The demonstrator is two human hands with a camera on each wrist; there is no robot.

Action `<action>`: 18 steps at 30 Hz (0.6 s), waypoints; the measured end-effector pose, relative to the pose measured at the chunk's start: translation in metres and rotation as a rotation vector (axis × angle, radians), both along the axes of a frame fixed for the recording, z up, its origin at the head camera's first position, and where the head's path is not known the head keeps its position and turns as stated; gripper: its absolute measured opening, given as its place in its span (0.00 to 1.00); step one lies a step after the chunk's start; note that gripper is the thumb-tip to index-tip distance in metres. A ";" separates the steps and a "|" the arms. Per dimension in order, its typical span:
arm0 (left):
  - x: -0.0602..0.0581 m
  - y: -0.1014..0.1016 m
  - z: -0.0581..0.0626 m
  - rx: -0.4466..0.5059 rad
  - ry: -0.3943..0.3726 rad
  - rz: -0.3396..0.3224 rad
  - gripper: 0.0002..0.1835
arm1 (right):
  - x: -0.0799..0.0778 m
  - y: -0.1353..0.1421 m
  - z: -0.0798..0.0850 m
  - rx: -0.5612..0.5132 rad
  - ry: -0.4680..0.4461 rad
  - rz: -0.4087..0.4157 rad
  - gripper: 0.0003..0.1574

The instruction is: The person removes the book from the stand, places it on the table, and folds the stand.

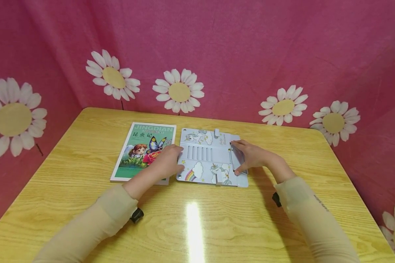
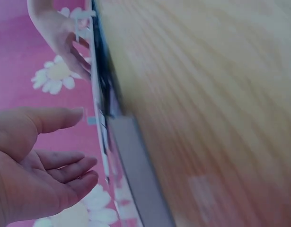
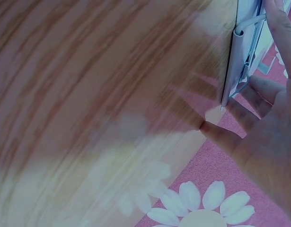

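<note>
A pale blue folding book stand [image 1: 200, 153] with unicorn and rainbow prints lies flat on the table. My left hand [image 1: 167, 160] is at its left edge, thumb and fingers apart and loosely extended; in the left wrist view that hand [image 2: 46, 165] has nothing between its fingers. At the stand's right end, my right hand [image 1: 252, 155] spans the wire support, with thumb and forefinger at its two sides. The right wrist view shows this hand [image 3: 263, 127] against the support's wire [image 3: 251, 21], its other fingers spread near the tabletop.
A green-covered book [image 1: 126, 157] with a butterfly picture lies left of the stand, partly behind my left hand and forearm. The wooden table [image 1: 243, 226] backs onto a pink curtain [image 1: 217, 47] with daisies.
</note>
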State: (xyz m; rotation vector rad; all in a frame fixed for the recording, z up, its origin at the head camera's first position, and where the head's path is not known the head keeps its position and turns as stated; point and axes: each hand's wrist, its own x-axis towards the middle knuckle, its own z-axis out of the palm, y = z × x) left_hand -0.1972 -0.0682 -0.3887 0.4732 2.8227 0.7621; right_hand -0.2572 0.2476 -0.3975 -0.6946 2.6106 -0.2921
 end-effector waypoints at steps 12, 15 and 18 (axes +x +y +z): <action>0.012 0.039 0.001 0.136 0.071 -0.169 0.33 | 0.001 -0.001 0.000 -0.001 -0.003 -0.012 0.77; 0.012 0.049 -0.002 0.166 0.073 -0.227 0.32 | 0.000 0.000 -0.002 -0.003 -0.002 -0.015 0.77; 0.011 0.060 -0.005 0.166 0.054 -0.277 0.32 | 0.000 0.000 -0.003 -0.008 0.003 -0.020 0.77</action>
